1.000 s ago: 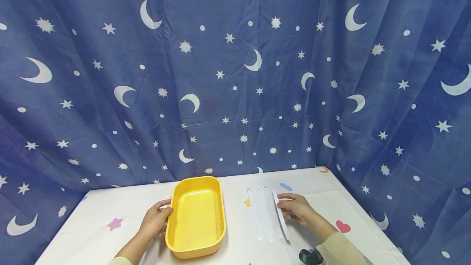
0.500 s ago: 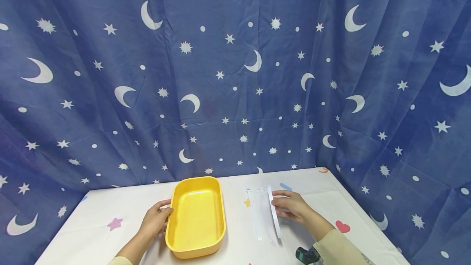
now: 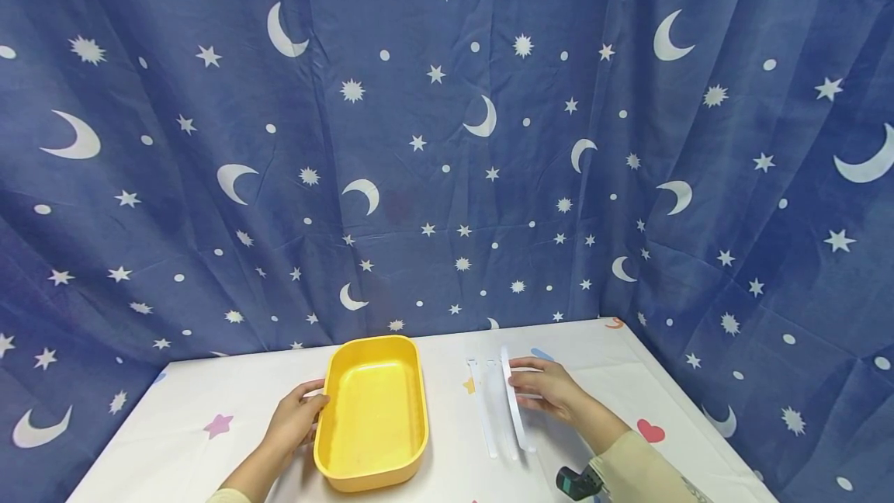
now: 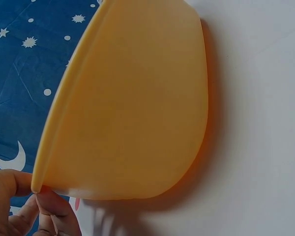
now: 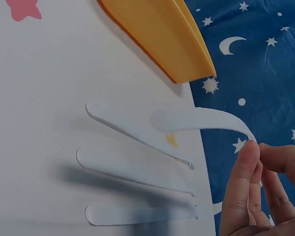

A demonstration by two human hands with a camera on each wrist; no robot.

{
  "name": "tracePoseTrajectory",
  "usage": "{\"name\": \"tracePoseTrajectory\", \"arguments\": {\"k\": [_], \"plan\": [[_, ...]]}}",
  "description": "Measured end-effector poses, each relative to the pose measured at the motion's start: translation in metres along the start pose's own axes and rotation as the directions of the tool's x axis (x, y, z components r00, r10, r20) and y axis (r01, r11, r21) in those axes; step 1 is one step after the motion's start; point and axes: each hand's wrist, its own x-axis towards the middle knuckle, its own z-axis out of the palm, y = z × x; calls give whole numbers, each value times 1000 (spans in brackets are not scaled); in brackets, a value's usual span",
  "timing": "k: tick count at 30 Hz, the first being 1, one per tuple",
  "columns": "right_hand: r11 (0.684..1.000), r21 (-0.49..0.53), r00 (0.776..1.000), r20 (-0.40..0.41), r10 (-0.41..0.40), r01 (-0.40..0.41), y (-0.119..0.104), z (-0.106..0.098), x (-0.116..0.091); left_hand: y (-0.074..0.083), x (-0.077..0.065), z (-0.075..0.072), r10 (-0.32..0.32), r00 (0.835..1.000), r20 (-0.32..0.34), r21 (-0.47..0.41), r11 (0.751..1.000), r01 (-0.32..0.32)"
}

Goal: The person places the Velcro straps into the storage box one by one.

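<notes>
Evidently, left hand (image 3: 296, 416) pinches smooth yellow tray (image 3: 375, 418); right hand (image 3: 548, 388) pinches bowed white strip (image 5: 211, 118), apparently plastic. Right wrist view alone clearly separates three flat strips (image 5: 132, 173).

Yellow tray (image 3: 373, 410), open side up, raised curved white strip (image 5: 206, 118), three flat strips (image 5: 125, 171) right of tray

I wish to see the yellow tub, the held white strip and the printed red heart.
Yellow tub (image 3: 374, 414): head view, on its inside floor.
Held white strip (image 5: 204, 118): right wrist view, on its flat face.
Red heart (image 3: 650, 431): head view, on its centre.
</notes>
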Motion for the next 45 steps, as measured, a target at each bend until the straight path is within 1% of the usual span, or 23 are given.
{"name": "tracePoseTrajectory", "arguments": {"k": [15, 25, 31, 34, 41, 45], "plan": [[999, 42, 995, 91, -31, 27, -7, 13, 3, -1, 0, -1, 0, 1000, 2, -20, 1000, 0], [999, 25, 997, 78, -29, 27, -16, 23, 3, -2, 1, 0, -11, 1000, -8, -36, 999, 11], [999, 23, 995, 89, -37, 35, -19, 29, 3, -1, 1, -1, -18, 1000, -3, -37, 999, 18], [999, 21, 994, 97, -41, 39, -21, 32, 2, -1, 1, -1, -11, 1000, 3, -30, 999, 11], [999, 35, 995, 88, -37, 34, -24, 38, 3, 0, -1, -1, -14, 1000, -10, -26, 1000, 14], [998, 43, 994, 103, -46, 42, -25, 40, 2, 0, -2, 0, -5, 1000, -13, -33, 999, 5]]}}
